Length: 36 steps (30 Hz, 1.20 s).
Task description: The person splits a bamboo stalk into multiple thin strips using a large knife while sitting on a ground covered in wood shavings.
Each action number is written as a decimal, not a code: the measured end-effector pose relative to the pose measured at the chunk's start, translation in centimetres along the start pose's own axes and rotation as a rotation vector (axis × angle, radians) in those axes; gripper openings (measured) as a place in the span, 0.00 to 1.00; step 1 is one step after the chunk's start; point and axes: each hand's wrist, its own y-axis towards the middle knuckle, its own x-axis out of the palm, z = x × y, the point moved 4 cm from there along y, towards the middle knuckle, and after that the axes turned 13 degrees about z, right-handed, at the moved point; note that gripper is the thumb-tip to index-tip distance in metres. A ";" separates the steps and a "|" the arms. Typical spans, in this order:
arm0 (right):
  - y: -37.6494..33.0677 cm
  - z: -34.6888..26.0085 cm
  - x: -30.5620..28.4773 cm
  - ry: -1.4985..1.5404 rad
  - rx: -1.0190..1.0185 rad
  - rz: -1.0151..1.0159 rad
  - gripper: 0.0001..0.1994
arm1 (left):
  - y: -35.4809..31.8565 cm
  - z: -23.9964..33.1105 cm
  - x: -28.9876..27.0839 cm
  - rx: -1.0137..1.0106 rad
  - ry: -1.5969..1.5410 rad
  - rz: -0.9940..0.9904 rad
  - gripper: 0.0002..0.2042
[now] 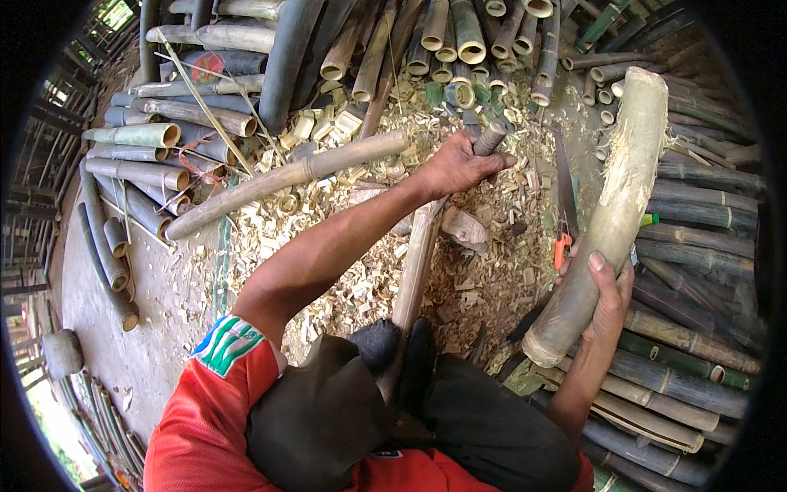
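Pale chips (344, 287) litter the floor (143, 307); our left hand (461, 168) wraps a handle (489, 139), our right hand (605, 297) grips a frayed bamboo length (627, 168), best kept steady.

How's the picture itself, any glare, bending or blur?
In the head view, glare washes out the lower-left rim, corners are black, and stacked poles at right look bowed; in the head view, left hand, right hand and bamboo tube look fairly sharp.

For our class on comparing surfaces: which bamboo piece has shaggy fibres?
The thick pale piece in the right hand; ragged fibres stick out along its upper part, while the stacked pieces at left look smoother.
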 end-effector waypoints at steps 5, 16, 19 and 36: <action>-0.2 -0.1 0.4 -0.020 -0.029 -0.018 0.27 | 0.5 -1.6 0.4 0.018 -0.007 -0.016 0.15; 0.5 -1.0 -0.6 -0.168 -0.033 0.040 0.28 | -0.8 -2.1 -0.9 0.029 -0.059 0.131 0.18; 3.6 -9.7 -4.1 -0.235 -0.377 0.008 0.27 | -1.6 0.3 -0.9 0.002 -0.075 0.092 0.14; 10.2 -28.1 6.6 -0.657 -0.746 -0.135 0.40 | -1.3 0.0 -1.2 -0.005 -0.112 0.160 0.18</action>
